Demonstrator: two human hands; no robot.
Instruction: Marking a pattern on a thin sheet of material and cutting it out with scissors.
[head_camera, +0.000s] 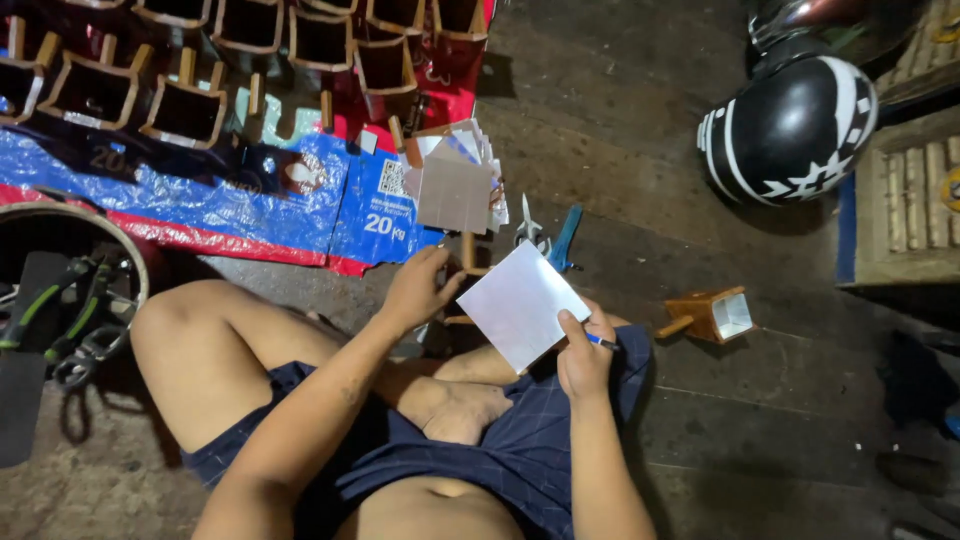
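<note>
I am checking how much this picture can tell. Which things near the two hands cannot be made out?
- Head view: the wooden piece under the white sheet; the sheet covers most of it.
- Left hand: what its fingertips grip is too small and dark.
- Right hand: the blue pen is mostly hidden by the fingers.
- Scissors: blades blurred, partly behind the sheet.

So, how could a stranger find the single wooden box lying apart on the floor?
Start at the black-and-white helmet at upper right and look down-left across the bare floor. The small wooden box lies there on its side, alone; the similar boxes stand crowded at upper left.
</note>
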